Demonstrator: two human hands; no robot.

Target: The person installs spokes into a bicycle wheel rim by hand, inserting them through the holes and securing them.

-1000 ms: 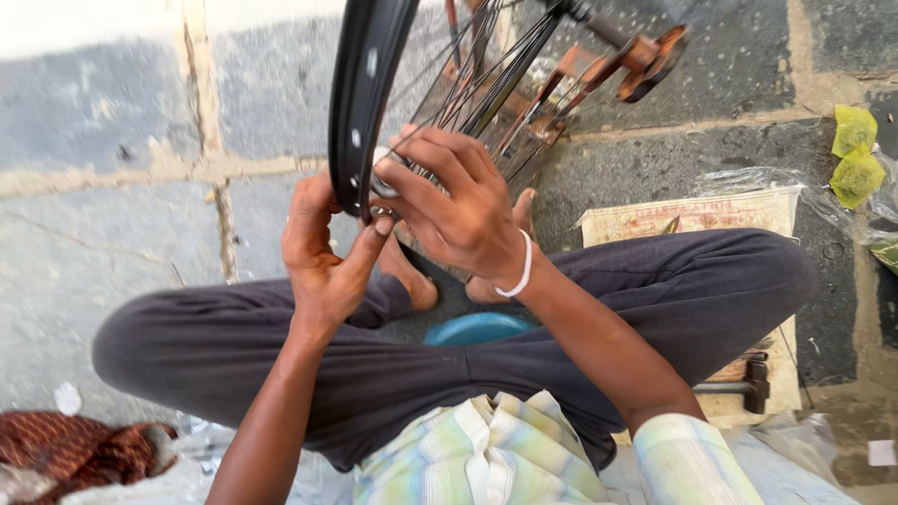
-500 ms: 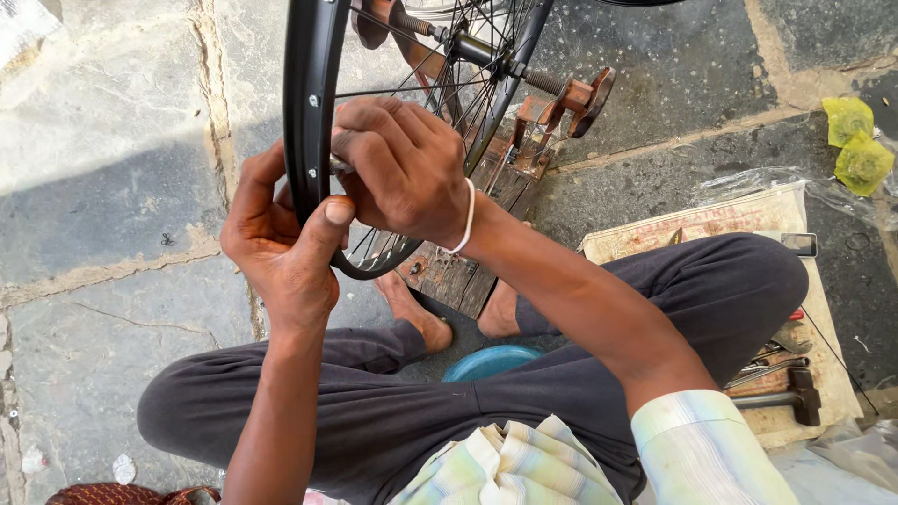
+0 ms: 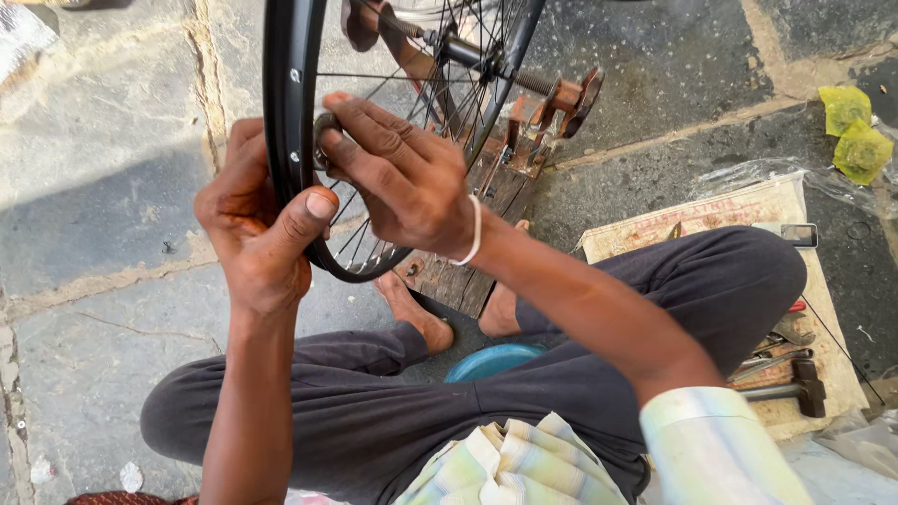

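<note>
Work is looking midway: left hand (image 3: 257, 229) is gripping the wheel rim (image 3: 283, 112), right hand (image 3: 402, 178) fingers (image 3: 360, 140) pinching a small spoke fitting.

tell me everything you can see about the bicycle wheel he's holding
The bicycle wheel has a black, metal-looking rim, thin wire spokes and a dark hub on a threaded axle. No tyre is on it. It stands upright, edge toward the camera, over a wooden stand. The left hand grips the rim; the right hand reaches among the spokes.
</note>
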